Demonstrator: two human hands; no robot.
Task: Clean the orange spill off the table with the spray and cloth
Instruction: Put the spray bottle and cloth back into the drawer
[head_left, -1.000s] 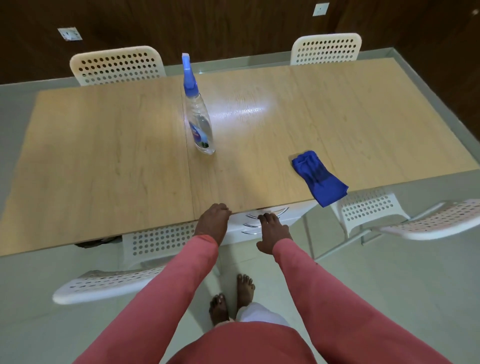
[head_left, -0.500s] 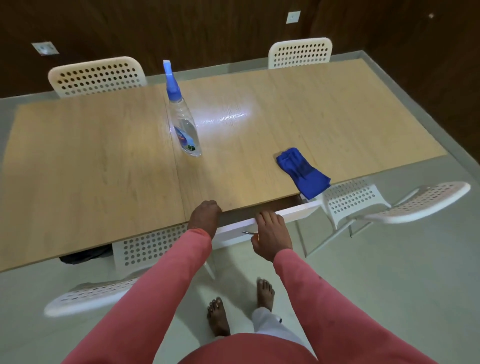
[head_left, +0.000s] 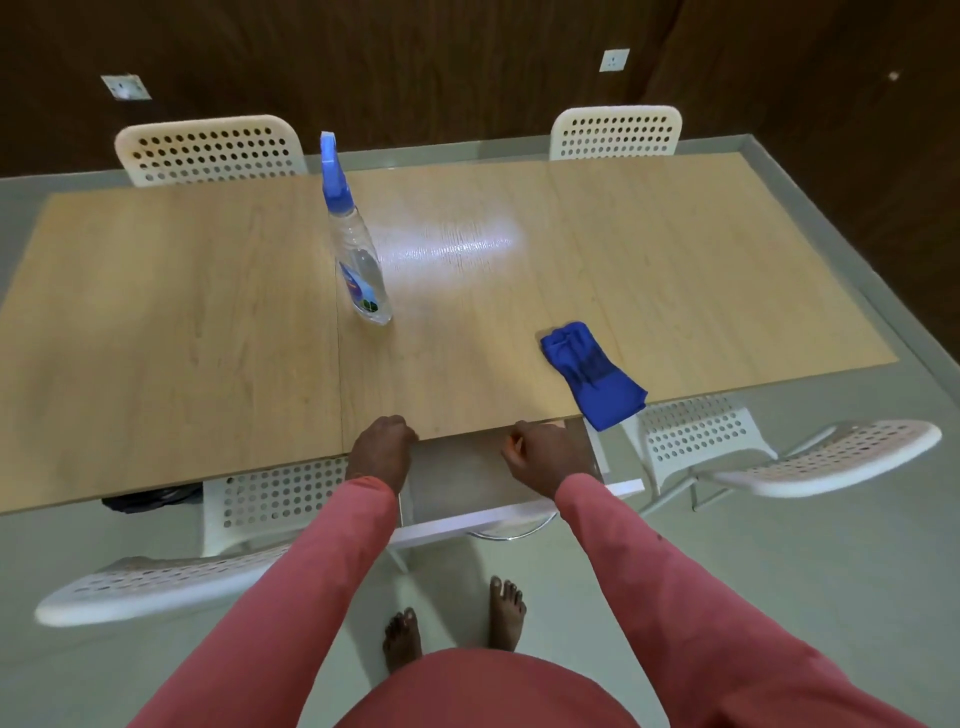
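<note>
A single head-worn view looks forward and steeply down from a standing person at the near long edge of the desk (head_left: 182, 312). The desk fills the middle band, its far edge running toward a dark wall at the top. The wide lens bows the desk's edges. Closest to the camera, below the desk's near edge, both sleeved arms reach up from the bottom corners, with bare feet (head_left: 452, 623) on the floor directly underneath. No second view overlaps this one.
</note>
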